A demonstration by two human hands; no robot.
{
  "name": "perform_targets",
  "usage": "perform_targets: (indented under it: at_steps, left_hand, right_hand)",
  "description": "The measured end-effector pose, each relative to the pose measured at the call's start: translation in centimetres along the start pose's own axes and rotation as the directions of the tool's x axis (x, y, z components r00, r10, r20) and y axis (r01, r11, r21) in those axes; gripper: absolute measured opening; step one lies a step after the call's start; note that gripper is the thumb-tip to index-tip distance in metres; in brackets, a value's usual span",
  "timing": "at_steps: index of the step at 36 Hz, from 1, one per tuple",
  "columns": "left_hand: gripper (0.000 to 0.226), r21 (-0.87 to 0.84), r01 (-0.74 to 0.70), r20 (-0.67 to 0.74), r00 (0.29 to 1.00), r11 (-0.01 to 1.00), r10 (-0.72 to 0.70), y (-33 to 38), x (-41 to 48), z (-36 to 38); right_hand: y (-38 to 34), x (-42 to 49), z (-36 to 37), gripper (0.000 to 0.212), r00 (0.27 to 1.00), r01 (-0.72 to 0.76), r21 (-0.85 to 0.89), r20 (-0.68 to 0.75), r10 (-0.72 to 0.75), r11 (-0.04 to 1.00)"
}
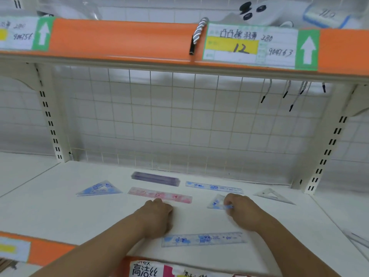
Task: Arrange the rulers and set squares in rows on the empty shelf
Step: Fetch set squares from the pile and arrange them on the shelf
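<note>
On the white shelf (60, 216) lie a purple ruler (155, 178) at the back, a blue ruler (214, 187) to its right, a pink ruler (159, 194) in front of the purple one, a blue set square (99, 189) at the left and a clear set square (274, 195) at the right. Another blue ruler (203, 239) lies near the front edge. My left hand (157, 214) has curled fingers touching the pink ruler's near edge. My right hand (242, 210) pinches a small blue set square (215, 201) lying on the shelf.
A wire grid (179, 120) backs the shelf. The orange-fronted upper shelf (123, 39) hangs overhead with price labels and a dangling cord (197, 35). Slotted uprights (50, 120) stand at both sides. Clear rulers (357, 238) lie at the far right edge.
</note>
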State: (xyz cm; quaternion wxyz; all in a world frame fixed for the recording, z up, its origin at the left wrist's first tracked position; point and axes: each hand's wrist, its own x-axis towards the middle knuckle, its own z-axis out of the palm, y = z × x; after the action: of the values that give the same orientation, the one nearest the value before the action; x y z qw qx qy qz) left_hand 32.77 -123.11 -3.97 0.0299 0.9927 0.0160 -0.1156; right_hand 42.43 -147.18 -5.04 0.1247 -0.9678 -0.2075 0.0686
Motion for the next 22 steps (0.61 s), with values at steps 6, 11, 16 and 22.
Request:
perform_targets:
  at_steps: [6, 11, 16, 22]
  left_hand:
    - [0.031, 0.009, 0.006, -0.001, 1.0, 1.0, -0.006, -0.2, -0.2, 0.1]
    - [0.03, 0.011, 0.006, 0.0, 1.0, 1.0, -0.006, -0.5, -0.4, 0.1]
    - [0.026, 0.001, 0.009, -0.004, 1.0, 1.0, -0.009, -0.7, -0.6, 0.0]
    - [0.027, 0.002, 0.006, -0.009, 1.0, 1.0, -0.006, -1.3, -0.7, 0.2]
  right_hand:
    - [-0.3, 0.3, -0.3, 0.015, 1.0, -0.007, 0.001, 0.021, 0.007, 1.0]
    - [-0.3, 0.1, -0.3, 0.023, 1.0, -0.007, 0.016, 0.011, 0.007, 1.0]
    - [-0.5, 0.0, -0.3, 0.021, 1.0, -0.018, 0.013, 0.004, 0.018, 1.0]
    - [-0.6, -0.2, -0.1, 0.015, 1.0, -0.013, -0.013, -0.005, 0.012, 1.0]
